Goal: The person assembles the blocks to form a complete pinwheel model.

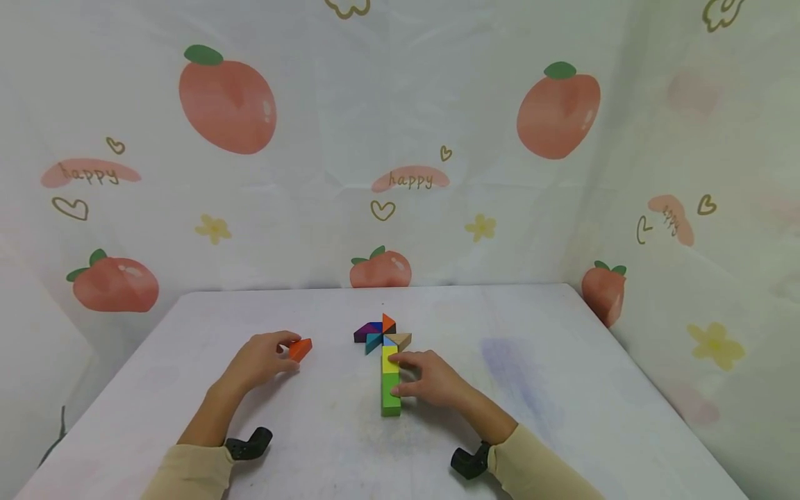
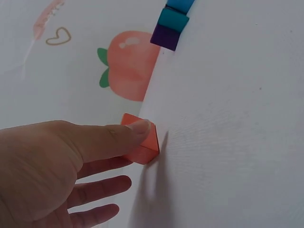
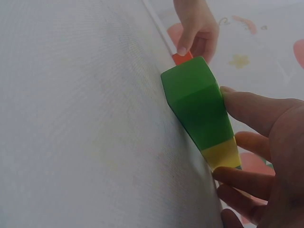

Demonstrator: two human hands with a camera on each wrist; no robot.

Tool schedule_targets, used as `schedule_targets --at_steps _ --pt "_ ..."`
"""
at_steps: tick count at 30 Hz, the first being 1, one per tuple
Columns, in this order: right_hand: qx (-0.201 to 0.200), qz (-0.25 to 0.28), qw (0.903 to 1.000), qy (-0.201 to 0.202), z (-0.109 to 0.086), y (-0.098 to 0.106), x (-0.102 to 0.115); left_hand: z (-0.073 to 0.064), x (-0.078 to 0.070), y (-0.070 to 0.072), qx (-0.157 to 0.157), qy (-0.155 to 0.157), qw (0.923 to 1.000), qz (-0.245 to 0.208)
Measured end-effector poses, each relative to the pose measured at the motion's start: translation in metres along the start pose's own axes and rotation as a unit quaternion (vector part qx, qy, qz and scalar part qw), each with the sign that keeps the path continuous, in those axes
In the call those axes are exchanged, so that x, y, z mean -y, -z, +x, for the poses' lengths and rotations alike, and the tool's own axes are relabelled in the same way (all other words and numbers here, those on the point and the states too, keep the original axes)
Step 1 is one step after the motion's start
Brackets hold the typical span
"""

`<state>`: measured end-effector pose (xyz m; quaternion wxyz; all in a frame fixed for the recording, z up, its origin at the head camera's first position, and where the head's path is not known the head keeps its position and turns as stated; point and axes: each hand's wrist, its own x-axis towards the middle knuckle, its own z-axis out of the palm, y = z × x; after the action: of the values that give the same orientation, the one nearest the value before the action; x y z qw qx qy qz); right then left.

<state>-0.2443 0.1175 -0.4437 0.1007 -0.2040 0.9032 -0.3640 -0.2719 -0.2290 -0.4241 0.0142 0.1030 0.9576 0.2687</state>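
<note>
My left hand [image 1: 259, 357] pinches an orange wedge-like block [image 1: 300, 349] between thumb and fingers, left of the other blocks. In the left wrist view the thumb lies across this orange block [image 2: 142, 151], and the lower fingers are spread apart from it. My right hand [image 1: 437, 378] is at the right side of a row of blocks. Its thumb touches the green block [image 1: 390, 397], and a finger touches the yellow block [image 1: 389, 359] just beyond. In the right wrist view the green block [image 3: 197, 99] has its end toward the camera, with the yellow block [image 3: 222, 154] behind.
At the far end of the row, a cluster holds a purple block [image 1: 360, 333], a teal triangle [image 1: 373, 342], an orange triangle [image 1: 388, 323] and a wood-coloured triangle [image 1: 402, 339]. All stand on the white table [image 1: 531, 430]. A printed curtain [image 1: 437, 90] hangs behind.
</note>
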Motion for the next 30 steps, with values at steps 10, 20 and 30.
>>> schedule_targets --at_steps 10,20,30 --pt "-0.001 0.001 1.0000 0.007 0.000 0.000 0.000 -0.003 -0.008 -0.005 -0.005 -0.001 1.0000 -0.002" --pt "-0.001 0.005 0.9999 0.013 0.000 -0.001 -0.002 -0.003 -0.019 -0.010 -0.025 -0.031 0.9992 -0.001" --pt "-0.002 0.013 0.9997 0.020 -0.001 0.000 -0.002 -0.001 -0.035 -0.017 -0.055 -0.073 0.9958 -0.007"
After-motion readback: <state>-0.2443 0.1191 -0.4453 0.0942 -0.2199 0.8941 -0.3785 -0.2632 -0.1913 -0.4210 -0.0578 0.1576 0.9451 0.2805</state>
